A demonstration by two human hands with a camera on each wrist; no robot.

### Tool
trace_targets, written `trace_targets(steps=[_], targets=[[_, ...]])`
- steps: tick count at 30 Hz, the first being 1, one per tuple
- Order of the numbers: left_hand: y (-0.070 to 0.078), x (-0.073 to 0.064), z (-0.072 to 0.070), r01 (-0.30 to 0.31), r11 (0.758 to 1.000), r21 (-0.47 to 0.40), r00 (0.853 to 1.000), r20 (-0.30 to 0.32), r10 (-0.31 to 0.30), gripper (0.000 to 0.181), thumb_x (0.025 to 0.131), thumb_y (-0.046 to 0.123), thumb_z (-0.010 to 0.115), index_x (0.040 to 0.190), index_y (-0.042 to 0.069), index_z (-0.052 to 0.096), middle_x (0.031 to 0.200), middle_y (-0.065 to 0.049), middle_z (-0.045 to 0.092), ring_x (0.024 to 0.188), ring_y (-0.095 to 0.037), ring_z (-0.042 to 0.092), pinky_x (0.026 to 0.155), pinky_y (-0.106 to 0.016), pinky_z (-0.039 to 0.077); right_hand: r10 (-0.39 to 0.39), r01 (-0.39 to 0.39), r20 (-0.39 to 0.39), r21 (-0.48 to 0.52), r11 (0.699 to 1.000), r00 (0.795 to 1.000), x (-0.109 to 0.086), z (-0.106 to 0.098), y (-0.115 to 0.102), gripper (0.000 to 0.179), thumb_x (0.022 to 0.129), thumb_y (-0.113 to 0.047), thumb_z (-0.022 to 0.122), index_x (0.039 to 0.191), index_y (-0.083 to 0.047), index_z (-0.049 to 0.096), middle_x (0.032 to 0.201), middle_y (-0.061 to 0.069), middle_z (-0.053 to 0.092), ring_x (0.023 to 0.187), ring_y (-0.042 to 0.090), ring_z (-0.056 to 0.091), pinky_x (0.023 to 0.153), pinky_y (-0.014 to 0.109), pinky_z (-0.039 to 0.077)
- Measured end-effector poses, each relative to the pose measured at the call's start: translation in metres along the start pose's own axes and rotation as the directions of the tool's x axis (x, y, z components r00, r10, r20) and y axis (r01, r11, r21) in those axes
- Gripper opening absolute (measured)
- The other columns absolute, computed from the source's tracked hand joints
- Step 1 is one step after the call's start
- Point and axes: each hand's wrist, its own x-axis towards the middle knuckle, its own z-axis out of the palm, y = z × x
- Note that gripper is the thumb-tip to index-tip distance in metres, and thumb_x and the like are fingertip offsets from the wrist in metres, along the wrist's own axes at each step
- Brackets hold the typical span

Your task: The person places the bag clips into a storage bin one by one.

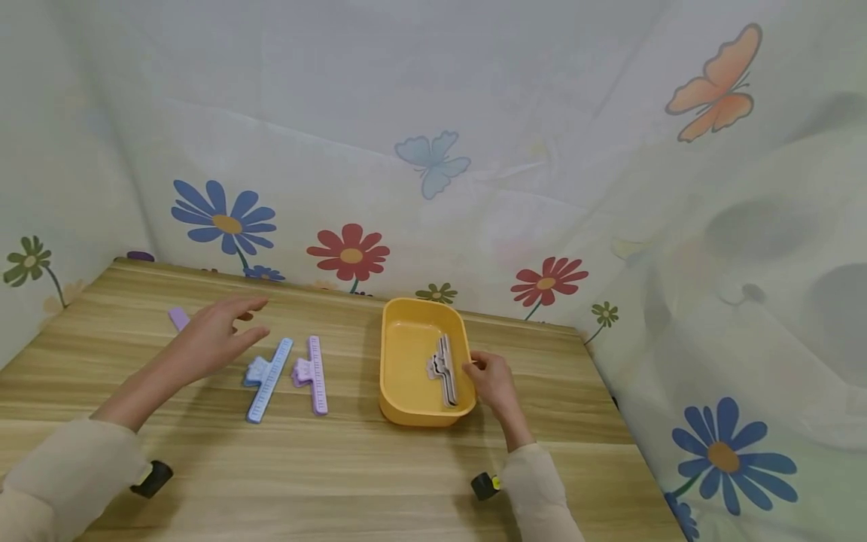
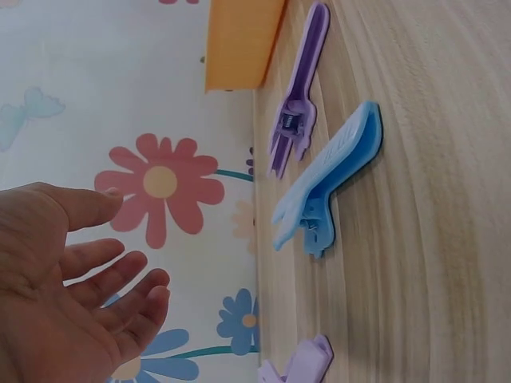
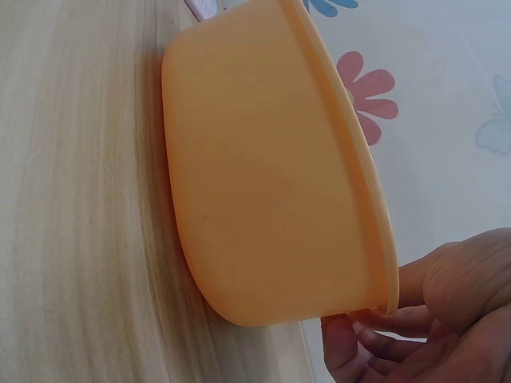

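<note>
My left hand (image 1: 213, 337) hovers over the left part of the table, fingers slightly bent and holding nothing. Beneath it lies a purple ruler clip (image 1: 178, 318), mostly hidden by the hand. Right of that hand are a light blue ruler clip (image 1: 269, 380) and another purple ruler clip (image 1: 317, 376), both flat on the wood. A yellow plastic bin (image 1: 420, 416) stands farther right, with pale grey clips (image 1: 445, 373) lying together along its right side. My right hand (image 1: 494, 380) pinches the bin's right rim, as the right wrist view also shows.
The wood-grain table (image 1: 325, 482) ends at a hanging cloth (image 1: 528, 203) printed with flowers and butterflies, behind and to the right. A black device (image 1: 152, 479) is strapped at the left wrist and another (image 1: 485, 486) at the right.
</note>
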Motion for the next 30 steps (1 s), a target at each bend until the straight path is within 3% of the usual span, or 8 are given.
trace_targets(steps=[11,17,24,30], targets=[[-0.014,-0.004,0.008,0.014,0.999,0.046,0.999,0.036,-0.015,0.057,0.100,0.019,0.068,0.143,-0.014,0.050,0.139,-0.037,0.052,0.119,-0.053,0.057,0.093,-0.063,0.052,0.005,-0.005,0.006,-0.001,1.000,1.000,0.002,0.001,0.002,0.027,0.098,-0.001,0.064,0.121,0.013,0.069,0.096,0.019,0.072,0.086,0.029,0.068,0.068,0.031,0.056],[-0.023,-0.007,0.016,-0.023,0.999,0.043,0.998,0.057,0.021,0.050,0.098,0.013,0.070,0.136,-0.015,0.056,0.135,-0.037,0.057,0.114,-0.052,0.061,0.091,-0.064,0.053,0.007,-0.007,0.002,-0.006,1.000,1.000,0.002,0.001,0.002,0.026,0.098,-0.002,0.065,0.120,0.012,0.069,0.097,0.019,0.072,0.085,0.029,0.068,0.069,0.031,0.056],[-0.029,-0.012,0.025,0.019,1.000,0.022,0.992,0.122,-0.022,0.050,0.097,0.013,0.072,0.135,-0.015,0.057,0.135,-0.036,0.057,0.115,-0.054,0.060,0.092,-0.065,0.052,-0.003,0.003,-0.004,-0.002,1.000,1.000,0.001,0.001,0.003,0.026,0.097,-0.001,0.065,0.119,0.013,0.069,0.095,0.019,0.073,0.085,0.030,0.068,0.067,0.030,0.055],[-0.034,-0.015,0.032,0.006,0.999,0.041,0.987,0.158,-0.013,0.052,0.092,0.010,0.076,0.134,-0.014,0.058,0.128,-0.035,0.061,0.112,-0.052,0.062,0.091,-0.064,0.053,-0.006,0.005,-0.004,-0.007,1.000,1.000,0.001,0.001,0.004,0.027,0.098,-0.001,0.065,0.120,0.013,0.069,0.094,0.018,0.072,0.084,0.028,0.068,0.067,0.030,0.056]])
